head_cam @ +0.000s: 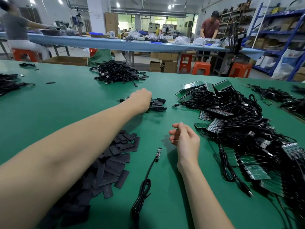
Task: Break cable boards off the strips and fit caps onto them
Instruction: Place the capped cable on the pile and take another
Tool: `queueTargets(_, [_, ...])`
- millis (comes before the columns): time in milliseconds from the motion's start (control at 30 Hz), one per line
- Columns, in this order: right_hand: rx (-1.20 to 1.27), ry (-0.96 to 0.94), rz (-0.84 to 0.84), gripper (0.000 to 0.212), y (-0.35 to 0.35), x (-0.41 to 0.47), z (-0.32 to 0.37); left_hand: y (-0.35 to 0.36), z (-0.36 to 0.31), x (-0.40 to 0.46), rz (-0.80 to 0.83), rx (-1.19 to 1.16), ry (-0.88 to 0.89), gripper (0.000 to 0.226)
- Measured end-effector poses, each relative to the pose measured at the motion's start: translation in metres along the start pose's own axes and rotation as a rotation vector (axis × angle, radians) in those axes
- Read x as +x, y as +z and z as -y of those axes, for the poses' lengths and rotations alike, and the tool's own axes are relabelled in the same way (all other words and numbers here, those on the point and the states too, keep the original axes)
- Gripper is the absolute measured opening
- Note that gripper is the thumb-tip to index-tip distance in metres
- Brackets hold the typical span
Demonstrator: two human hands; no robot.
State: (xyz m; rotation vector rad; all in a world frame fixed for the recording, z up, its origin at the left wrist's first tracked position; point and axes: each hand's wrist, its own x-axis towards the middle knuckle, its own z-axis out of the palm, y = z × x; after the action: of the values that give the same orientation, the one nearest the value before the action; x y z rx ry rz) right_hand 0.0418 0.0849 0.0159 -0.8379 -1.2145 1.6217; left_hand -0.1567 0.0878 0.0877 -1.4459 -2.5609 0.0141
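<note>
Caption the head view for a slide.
Left hand reaches the capped boards; right hand hovers beside one bare cable board.

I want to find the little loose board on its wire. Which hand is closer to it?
Right. The right hand hangs loosely curled just up and right of the loose board. The left hand is far beyond it, down at the small capped pile.

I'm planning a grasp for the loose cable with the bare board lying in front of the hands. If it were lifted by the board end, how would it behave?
The single cable would probably go floppy: its thin cord lies curved and bundled in a loop near the plug end, so that bundle would likely dangle. The small board looks rigid and light, with exposed parts, so a pinch on its edges seems safest.
</note>
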Motion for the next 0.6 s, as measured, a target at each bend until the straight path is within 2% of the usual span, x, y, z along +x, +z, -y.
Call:
queueTargets(167, [-0.023, 0.010, 0.003, 0.029, 0.000, 0.001, 0.000, -0.017, 0.004, 0.021, -0.090, -0.036, -0.002, 0.020])
queueTargets(333, [-0.054, 0.011, 0.002, 0.030, 0.003, 0.000, 0.000, 0.007, 0.006, 0.026, 0.015, -0.135, -0.040, 0.017])
queueTargets(433, [-0.068, 0.012, 0.006, 0.030, 0.003, -0.001, 0.002, 0.017, 0.006, 0.023, 0.020, -0.162, -0.058, 0.019])
queueTargets(600, [-0.087, 0.021, 0.021, 0.031, 0.004, -0.002, 0.003, 0.027, 0.000, 0.005, -0.169, -0.207, -0.073, 0.030])
